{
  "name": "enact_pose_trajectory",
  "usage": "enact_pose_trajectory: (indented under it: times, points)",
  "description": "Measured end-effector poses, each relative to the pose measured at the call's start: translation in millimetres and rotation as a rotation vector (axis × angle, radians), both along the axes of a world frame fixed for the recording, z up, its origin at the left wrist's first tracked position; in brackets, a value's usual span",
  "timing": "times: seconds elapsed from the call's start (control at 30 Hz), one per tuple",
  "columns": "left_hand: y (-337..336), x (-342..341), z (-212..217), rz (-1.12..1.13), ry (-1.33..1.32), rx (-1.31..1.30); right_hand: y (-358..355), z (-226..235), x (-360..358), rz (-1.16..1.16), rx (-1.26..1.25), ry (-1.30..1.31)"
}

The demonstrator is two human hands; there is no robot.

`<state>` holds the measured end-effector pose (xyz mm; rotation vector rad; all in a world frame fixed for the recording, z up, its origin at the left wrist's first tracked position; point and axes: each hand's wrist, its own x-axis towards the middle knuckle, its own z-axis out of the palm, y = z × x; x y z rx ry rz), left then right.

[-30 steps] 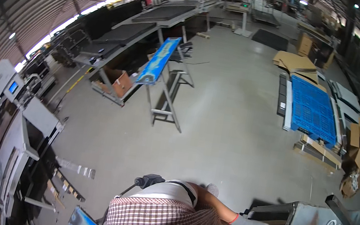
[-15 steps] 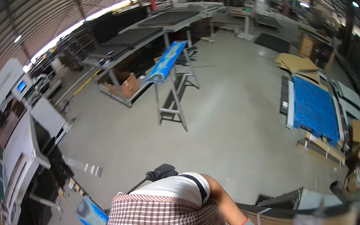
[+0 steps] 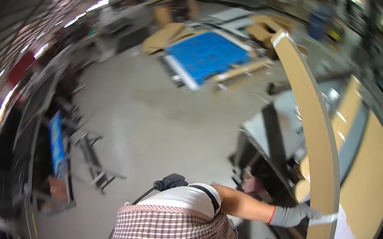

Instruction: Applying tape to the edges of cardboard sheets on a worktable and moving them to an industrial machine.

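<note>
My right hand (image 3: 291,217), in a grey glove with a red cuff edge, reaches out to the right. Its fingers close on the near edge of a long, narrow wood-coloured panel (image 3: 319,128), beside a white band (image 3: 324,219) wrapped around it. Fisheye bending makes the panel look curved; it runs from the lower edge up to a white-taped far end. Blur hides the exact fingertips. My left hand is out of sight. Checked cloth and a white garment cover the lower middle.
Wider wood-coloured boards (image 3: 364,190) lie just beyond the panel. A grey-topped bench (image 3: 269,126) stands to its left. Farther off, a blue pallet (image 3: 208,55) lies on the floor amid cardboard (image 3: 164,36). A trestle (image 3: 96,162) and blue-topped stand (image 3: 57,141) are left.
My view has swung to the right, so the pallet and trestle appear farther left. My right arm is stretched farther out, with its hand now at the panel's white band.
</note>
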<state>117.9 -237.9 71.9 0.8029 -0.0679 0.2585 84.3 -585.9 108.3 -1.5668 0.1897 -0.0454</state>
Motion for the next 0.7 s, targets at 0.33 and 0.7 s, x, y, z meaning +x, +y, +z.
enact_pose_trajectory:
  times: [0.33,0.7]
  points:
    - [45.1,188.6,-14.5,-0.258,0.282,0.006,120.0,-52.2,-130.2,-0.296,0.376,0.187]
    - [192.2,304.5,-14.4,1.041,-0.054,1.311,339.0,-98.9,68.0,-0.091,0.468,0.501]
